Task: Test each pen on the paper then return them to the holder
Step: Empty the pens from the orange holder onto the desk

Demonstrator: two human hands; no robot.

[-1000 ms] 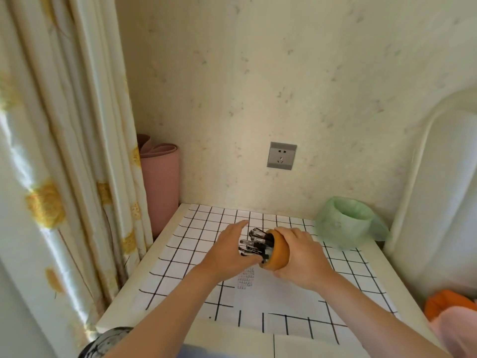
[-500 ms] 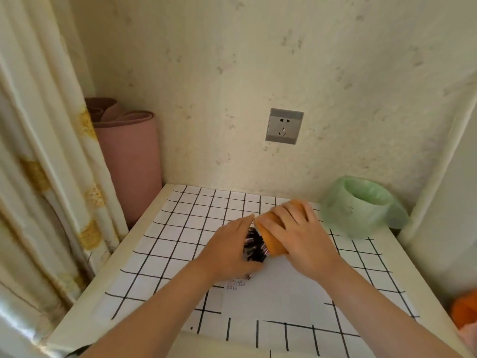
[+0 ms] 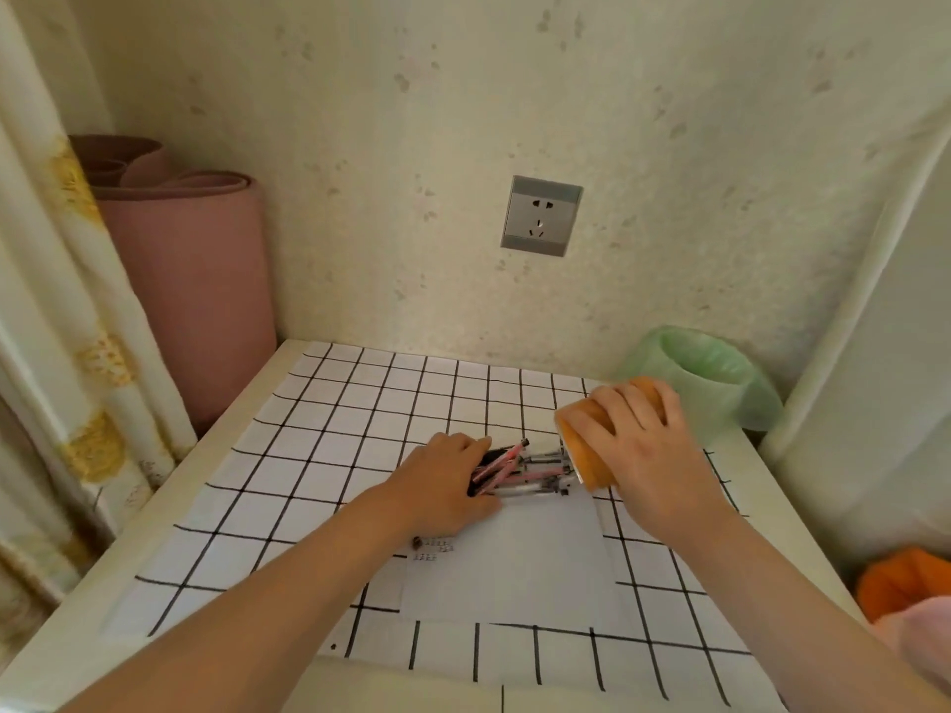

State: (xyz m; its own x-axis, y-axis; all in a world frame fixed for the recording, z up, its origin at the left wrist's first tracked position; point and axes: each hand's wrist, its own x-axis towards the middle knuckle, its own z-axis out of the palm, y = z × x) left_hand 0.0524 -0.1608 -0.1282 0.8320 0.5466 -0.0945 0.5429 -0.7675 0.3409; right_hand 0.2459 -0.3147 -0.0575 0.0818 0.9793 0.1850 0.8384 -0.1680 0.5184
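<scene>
My right hand point(image 3: 640, 450) grips the orange holder point(image 3: 586, 455), which is tipped on its side with its mouth facing left. A bundle of several pens point(image 3: 520, 473), pink, clear and black, lies on the table just outside that mouth. My left hand point(image 3: 442, 486) covers the left ends of the pens, with its fingers curled round them. A white sheet of paper point(image 3: 514, 563) lies below both hands and carries small scribbles near its left edge.
The table point(image 3: 247, 403) has a white cloth with a black grid. A green roll of bags point(image 3: 710, 378) stands behind my right hand. A pink rolled mat point(image 3: 195, 280) leans in the left corner beside a curtain point(image 3: 56, 311). Orange fabric point(image 3: 905, 578) sits at the right.
The holder has been pulled away to the right, and the pens that were inside it now lie out on the table under my left hand. The camera has moved closer.
</scene>
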